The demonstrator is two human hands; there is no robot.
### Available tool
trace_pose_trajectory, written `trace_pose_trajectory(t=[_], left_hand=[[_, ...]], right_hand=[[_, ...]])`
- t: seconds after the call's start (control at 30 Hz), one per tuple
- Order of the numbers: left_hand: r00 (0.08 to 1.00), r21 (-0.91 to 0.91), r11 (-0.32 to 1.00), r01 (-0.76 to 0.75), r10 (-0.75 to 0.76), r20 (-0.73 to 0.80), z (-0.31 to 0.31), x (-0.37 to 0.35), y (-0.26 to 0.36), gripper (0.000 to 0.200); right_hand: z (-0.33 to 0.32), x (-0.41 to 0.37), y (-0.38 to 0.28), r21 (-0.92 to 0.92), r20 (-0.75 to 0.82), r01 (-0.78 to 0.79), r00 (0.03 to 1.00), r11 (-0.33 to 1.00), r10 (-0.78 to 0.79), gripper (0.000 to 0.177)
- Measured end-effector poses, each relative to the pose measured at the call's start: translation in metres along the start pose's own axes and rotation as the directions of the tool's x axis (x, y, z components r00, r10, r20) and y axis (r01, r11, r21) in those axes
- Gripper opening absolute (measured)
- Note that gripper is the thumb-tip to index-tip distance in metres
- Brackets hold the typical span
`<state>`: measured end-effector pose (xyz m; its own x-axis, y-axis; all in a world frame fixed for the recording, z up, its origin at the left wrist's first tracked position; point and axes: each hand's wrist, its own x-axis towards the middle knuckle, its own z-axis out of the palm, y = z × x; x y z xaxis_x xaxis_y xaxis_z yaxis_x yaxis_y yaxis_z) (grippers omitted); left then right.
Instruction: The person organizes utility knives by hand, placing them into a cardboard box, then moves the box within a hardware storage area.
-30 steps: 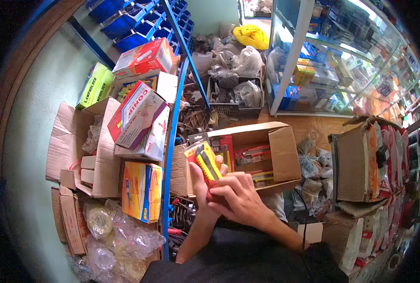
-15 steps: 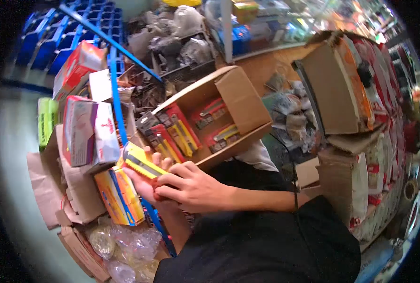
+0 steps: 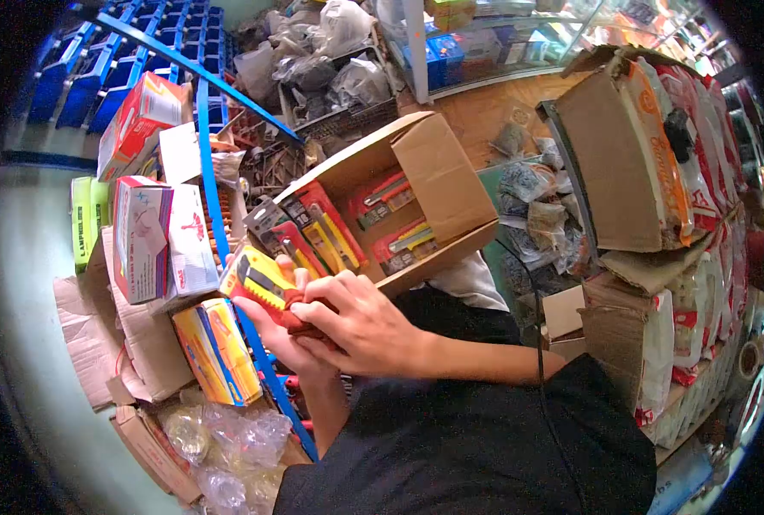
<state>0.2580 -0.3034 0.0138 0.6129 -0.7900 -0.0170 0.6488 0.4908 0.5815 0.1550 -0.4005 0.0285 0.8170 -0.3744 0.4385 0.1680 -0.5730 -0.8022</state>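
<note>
A yellow-and-black utility knife (image 3: 260,276) lies tilted across my left hand (image 3: 275,330), whose fingers curl round it from below and behind. Pale packaging with red lettering shows at its far left end. From the right, my right hand (image 3: 356,322) closes over the near end, fingertips pressed on a dark red part (image 3: 294,311). My fingers hide much of that end. Just beyond my hands is an open cardboard box (image 3: 446,172) holding several carded utility knives (image 3: 330,236) in yellow, red and black.
At left stand a yellow-and-blue box (image 3: 219,352), a white-and-purple box (image 3: 142,240) and a green box (image 3: 88,223). A blue metal bar (image 3: 208,163) runs beside them. Clear plastic bags (image 3: 236,438) lie low left. Large cartons (image 3: 609,163) with red-and-white packs stack at right.
The utility knife has turned in my left hand, showing more of its black face and lettered end. My right fingers have drawn together on the red part. The view is sharper.
</note>
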Motion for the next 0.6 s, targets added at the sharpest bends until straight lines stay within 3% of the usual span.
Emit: trace_pose_trajectory(t=[0.07, 0.1, 0.17, 0.2, 0.23, 0.3, 0.4, 0.47, 0.53, 0.6], left_hand=[[0.926, 0.144, 0.987, -0.072, 0.120, -0.359, 0.025, -0.010, -0.022, 0.069], [0.952, 0.332, 0.940, -0.073, 0.165, -0.259, 0.029, -0.015, -0.025, 0.069], [0.911, 0.378, 0.924, -0.062, 0.207, -0.356, 0.051, -0.011, -0.041, 0.068], [0.929, 0.452, 0.888, -0.083, 0.234, -0.288, 0.060, -0.007, -0.044, 0.068], [0.936, 0.301, 0.953, -0.037, 0.138, -0.324, 0.065, -0.010, -0.044, 0.069], [0.920, 0.453, 0.892, -0.013, 0.187, -0.343, 0.059, -0.008, -0.038, 0.070], [0.931, 0.132, 0.987, -0.090, 0.131, -0.341, 0.020, -0.004, -0.016, 0.066], [0.967, 0.154, 0.981, -0.119, 0.149, -0.205, 0.015, 0.000, 0.000, 0.059], [0.917, 0.271, 0.957, -0.106, 0.200, -0.345, 0.019, -0.004, -0.005, 0.062], [0.941, 0.279, 0.958, -0.064, 0.150, -0.302, 0.025, -0.009, -0.017, 0.070]], right_hand=[[-0.002, 0.010, 0.009, 0.010, -0.082, 0.086, 0.993, 0.996, -0.085, 0.040], [-0.005, 0.017, 0.008, 0.022, -0.134, 0.067, 0.989, 0.998, -0.063, 0.040], [-0.007, 0.031, 0.010, 0.076, -0.277, 0.065, 0.960, 0.995, -0.041, 0.039], [-0.009, 0.038, 0.012, 0.126, -0.307, 0.026, 0.952, 0.992, 0.014, 0.039], [-0.010, 0.039, 0.013, 0.146, -0.290, -0.001, 0.956, 0.989, 0.044, 0.040], [-0.010, 0.037, 0.013, 0.173, -0.228, -0.003, 0.973, 0.985, 0.043, 0.042], [-0.001, 0.015, 0.010, 0.226, -0.071, 0.069, 0.996, 0.972, -0.054, 0.048], [-0.002, 0.004, 0.006, 0.206, 0.019, 0.112, 0.993, 0.972, -0.119, 0.050], [-0.004, 0.008, 0.013, 0.204, 0.077, 0.151, 0.982, 0.967, -0.170, 0.052], [-0.006, 0.021, 0.016, 0.146, 0.014, 0.162, 0.986, 0.976, -0.166, 0.052]])
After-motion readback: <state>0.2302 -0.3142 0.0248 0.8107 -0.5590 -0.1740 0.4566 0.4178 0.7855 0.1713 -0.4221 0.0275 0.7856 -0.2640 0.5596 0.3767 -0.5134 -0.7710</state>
